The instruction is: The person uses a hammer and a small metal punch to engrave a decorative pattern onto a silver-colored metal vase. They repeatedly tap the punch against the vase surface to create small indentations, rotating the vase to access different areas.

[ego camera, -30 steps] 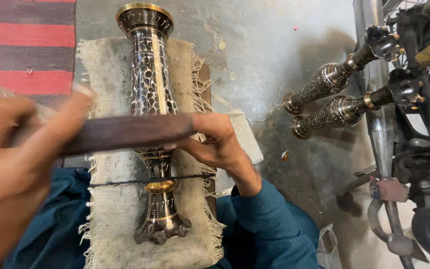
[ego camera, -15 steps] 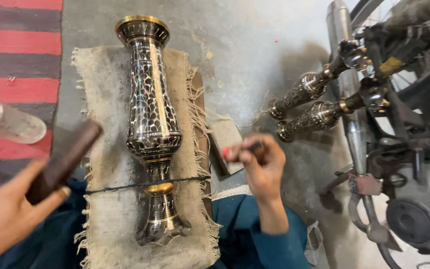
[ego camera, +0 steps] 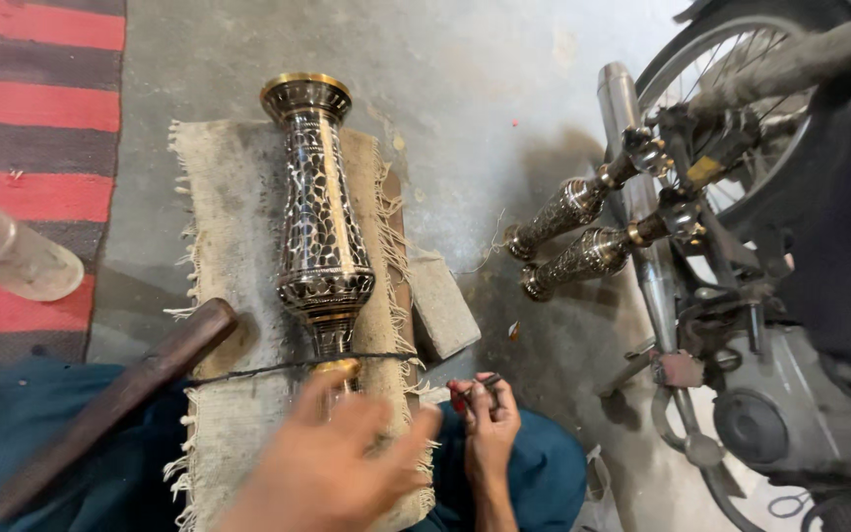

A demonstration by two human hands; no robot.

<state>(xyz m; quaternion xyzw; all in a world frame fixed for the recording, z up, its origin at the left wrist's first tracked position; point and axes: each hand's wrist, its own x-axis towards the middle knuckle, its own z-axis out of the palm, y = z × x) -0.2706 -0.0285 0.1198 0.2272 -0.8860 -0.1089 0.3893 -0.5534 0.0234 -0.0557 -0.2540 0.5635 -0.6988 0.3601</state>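
A tall engraved black-and-brass metal vase (ego camera: 319, 227) lies lengthwise on a frayed burlap cloth (ego camera: 233, 246) on the concrete floor (ego camera: 465, 89), a thin black cord (ego camera: 278, 367) crossing its narrow stem. The left hand (ego camera: 332, 468), blurred, hovers open-fingered over the vase's foot, gripping nothing. The right hand (ego camera: 488, 424) pinches a small red-tipped tool (ego camera: 473, 389). A long dark wooden stick (ego camera: 115, 404) rests at the left, a grey stone block (ego camera: 442, 307) just right of the cloth.

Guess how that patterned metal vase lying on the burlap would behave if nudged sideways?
The vase is round-bodied and lies on its side, so it would probably roll. The rough burlap and the cord across its neck likely damp that. It looks metal, so probably stiff and heavy.
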